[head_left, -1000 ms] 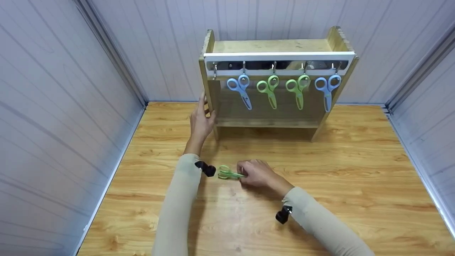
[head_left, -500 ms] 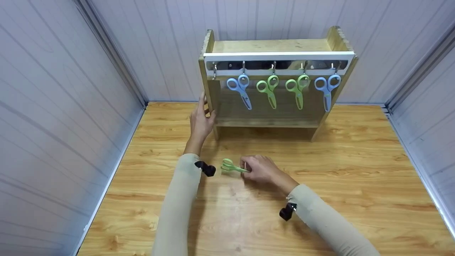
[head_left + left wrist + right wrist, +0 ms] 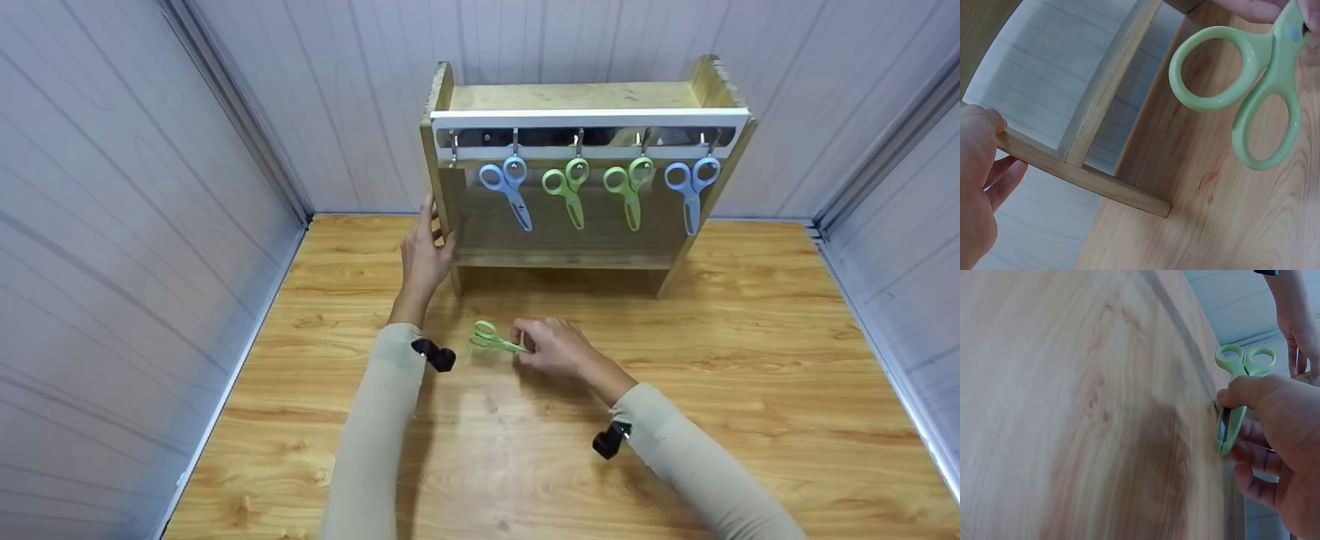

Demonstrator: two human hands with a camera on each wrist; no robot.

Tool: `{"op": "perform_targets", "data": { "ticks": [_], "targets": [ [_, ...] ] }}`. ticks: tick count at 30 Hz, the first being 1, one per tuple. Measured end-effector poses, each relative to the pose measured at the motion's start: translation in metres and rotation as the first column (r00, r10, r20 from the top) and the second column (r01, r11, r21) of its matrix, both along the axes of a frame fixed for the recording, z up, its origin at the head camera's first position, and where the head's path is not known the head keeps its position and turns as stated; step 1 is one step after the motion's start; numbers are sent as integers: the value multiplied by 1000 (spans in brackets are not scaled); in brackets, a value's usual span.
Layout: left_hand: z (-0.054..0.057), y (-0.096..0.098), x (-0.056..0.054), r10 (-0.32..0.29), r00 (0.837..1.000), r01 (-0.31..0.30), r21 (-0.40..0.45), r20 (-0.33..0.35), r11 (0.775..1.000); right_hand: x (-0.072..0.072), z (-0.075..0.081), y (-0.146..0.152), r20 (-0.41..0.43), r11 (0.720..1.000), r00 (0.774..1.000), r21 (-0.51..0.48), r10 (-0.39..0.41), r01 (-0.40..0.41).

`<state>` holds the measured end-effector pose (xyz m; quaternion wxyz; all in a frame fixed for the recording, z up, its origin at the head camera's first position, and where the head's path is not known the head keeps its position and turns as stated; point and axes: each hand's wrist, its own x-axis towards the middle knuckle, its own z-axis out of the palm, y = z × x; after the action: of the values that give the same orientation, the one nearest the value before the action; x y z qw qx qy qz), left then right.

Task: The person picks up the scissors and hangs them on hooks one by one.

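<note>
Green scissors [image 3: 495, 340] are pinched at the blade end by my right hand [image 3: 553, 346], held a little above the wooden surface. In the right wrist view the thumb lies across the green scissors [image 3: 1235, 377], and both finger loops point away from the hand. My left hand [image 3: 424, 255] grips the left side panel of a wooden rack [image 3: 437, 161]; the left wrist view has fingers on both faces of that panel [image 3: 1100, 183]. On the rack's hooks hang blue scissors [image 3: 516, 199], two green scissors [image 3: 573, 202] [image 3: 632, 206] and another blue pair [image 3: 691, 202].
The leftmost hook [image 3: 453, 146] on the rail carries nothing. The rack stands near the back wall [image 3: 360, 112], on a wood-grain surface [image 3: 750, 360]. White panel walls close in the left [image 3: 112, 262] and right [image 3: 915, 187] sides.
My right hand has lifted the green scissors and carried them slightly away from me and to the right. My left hand has stayed on the rack.
</note>
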<state>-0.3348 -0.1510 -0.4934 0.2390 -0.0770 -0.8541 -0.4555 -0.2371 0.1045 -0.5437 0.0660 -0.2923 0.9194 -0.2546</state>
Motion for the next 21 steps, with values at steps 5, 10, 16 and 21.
{"op": "perform_targets", "data": {
  "ticks": [5,10,16,21],
  "targets": [
    [0,0,0,1,1000,-1,-7,-1,1000,-2,4,3,-31,1000,1000,-25,7,-7],
    [1,0,2,-2,1000,1,-18,-16,1000,-5,8,5,-43,999,999,-53,9,-12],
    [1,-1,3,4,1000,-5,-18,-24,1000,-8,14,5,-52,996,999,-90,10,-15],
    [0,-1,2,8,999,-9,-20,-37,1000,-11,21,6,-70,992,998,-124,3,-11]
  ]
}}
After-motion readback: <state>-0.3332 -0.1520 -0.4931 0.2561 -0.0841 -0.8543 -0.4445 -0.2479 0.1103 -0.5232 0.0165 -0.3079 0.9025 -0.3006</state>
